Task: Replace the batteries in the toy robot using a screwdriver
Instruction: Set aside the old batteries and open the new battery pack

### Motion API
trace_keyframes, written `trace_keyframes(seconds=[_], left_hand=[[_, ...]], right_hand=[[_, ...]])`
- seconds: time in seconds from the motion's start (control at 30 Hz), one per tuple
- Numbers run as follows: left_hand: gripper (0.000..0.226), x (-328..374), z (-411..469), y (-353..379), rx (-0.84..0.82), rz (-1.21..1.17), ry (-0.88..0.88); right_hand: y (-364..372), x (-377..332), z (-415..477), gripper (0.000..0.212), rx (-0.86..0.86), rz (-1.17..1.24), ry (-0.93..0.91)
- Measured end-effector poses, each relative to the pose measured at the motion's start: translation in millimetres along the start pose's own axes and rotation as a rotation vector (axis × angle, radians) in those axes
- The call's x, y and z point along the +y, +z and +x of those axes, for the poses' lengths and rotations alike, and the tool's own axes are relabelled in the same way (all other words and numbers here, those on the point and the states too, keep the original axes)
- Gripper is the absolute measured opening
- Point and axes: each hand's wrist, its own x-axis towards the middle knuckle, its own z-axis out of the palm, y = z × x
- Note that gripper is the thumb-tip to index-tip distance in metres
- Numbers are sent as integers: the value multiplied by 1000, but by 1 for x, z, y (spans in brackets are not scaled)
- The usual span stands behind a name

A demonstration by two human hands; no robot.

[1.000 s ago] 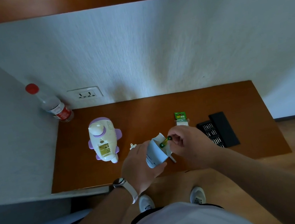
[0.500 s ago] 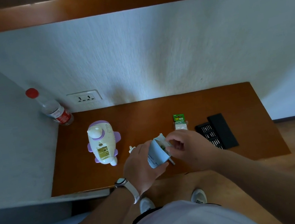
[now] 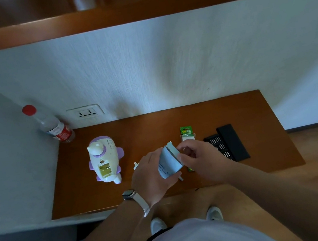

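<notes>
The brown table (image 3: 154,125) runs along the white wall, and everything I'm working with sits on it. The toy robot (image 3: 104,160) lies on its back toward the left, a cream body with lilac head trim and lilac side flaps, its head pointing to the far side. Its battery bay is uncovered, a yellowish rectangle low on the body; I can't tell whether any cells sit inside. A clear bottle (image 3: 54,126) with a red cap and red label stands in the far left corner, just beside the wall socket (image 3: 85,112).

On the right lies the black bit case (image 3: 226,143), open, its lid next to the tray of bits; the bits themselves are too small to make out. Between the case and my hands is the green battery pack (image 3: 186,133), its near end hidden behind my right hand.

My left hand (image 3: 153,177) holds a pale blue and white box (image 3: 169,160) above the table, fingers wrapped round its near end, a watch on that wrist. My right hand (image 3: 200,158) is at the box's far right edge, its grip pinched together at the open flap; whatever sits between those fingertips is hidden. A thin grey tip (image 3: 180,178) pokes out below the box, too little to name. A small white piece (image 3: 135,164) lies just left of my left hand, partly covered.
</notes>
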Motion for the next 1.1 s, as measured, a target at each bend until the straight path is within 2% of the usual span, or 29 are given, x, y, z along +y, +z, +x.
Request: trace_keyframes(seconds=[0.27,0.47,0.6,0.73,0.9,0.97,1.1], left_hand=[[87,12,7,7,20,-3,34],[93,21,9,13,7,23,23],[89,25,10,14,46,59,59],[84,27,11,15,68,111,170],[81,21,12,16,95,116,165],[80,15,11,17,111,95,151],[81,5,8,14,71,52,94]], right_hand=[[-3,5,-8,14,136,-49,-50],[-6,11,-14,19,179,-51,-27],[-5,13,-13,10,189,42,7],[-2,10,-7,13,261,163,32],[7,1,-5,12,293,217,22],[9,-2,-8,19,262,163,-16],[15,-3,-8,38,203,-106,-158]])
